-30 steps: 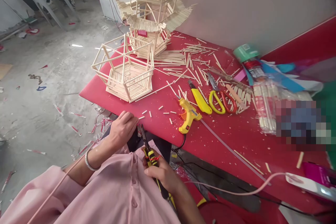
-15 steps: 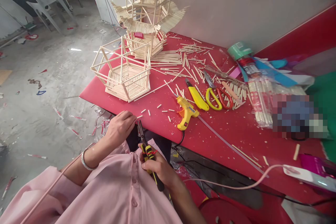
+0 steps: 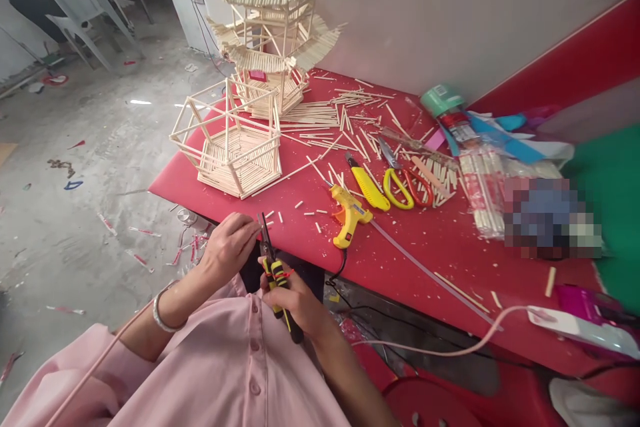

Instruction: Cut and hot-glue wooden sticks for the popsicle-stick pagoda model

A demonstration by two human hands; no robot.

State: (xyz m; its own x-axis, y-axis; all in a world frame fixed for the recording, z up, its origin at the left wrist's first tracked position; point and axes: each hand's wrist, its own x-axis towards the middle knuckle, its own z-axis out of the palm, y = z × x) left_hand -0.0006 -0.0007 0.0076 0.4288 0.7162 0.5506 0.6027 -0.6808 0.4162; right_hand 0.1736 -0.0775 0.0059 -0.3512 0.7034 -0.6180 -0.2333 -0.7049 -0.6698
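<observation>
My right hand (image 3: 295, 297) is wrapped round long-nose pliers (image 3: 277, 272) with yellow and black handles. Their narrow jaws point away from me at the table's front edge, the tips slightly parted. Close to the left of the jaws, my left hand (image 3: 231, 243) is closed in a pinch; whatever its fingertips hold is too small or hidden to make out. Short cut pieces of stick (image 3: 281, 217) lie on the red table just past the tips. Beyond them stands an open six-sided stick frame (image 3: 227, 163) with a slatted floor.
A tiered stick pagoda (image 3: 280, 47) rises at the back. Loose sticks (image 3: 315, 113) are strewn across the red table (image 3: 400, 267). A yellow glue gun (image 3: 350, 217), a utility knife (image 3: 370, 187) and scissors (image 3: 399, 187) lie right of my hands. Bagged sticks (image 3: 483, 193) sit farther right.
The pliers have tilted more upright and their tips have parted slightly, rising beside my left fingertips. My left hand stays pinched in nearly the same place. The view has shifted a little.
</observation>
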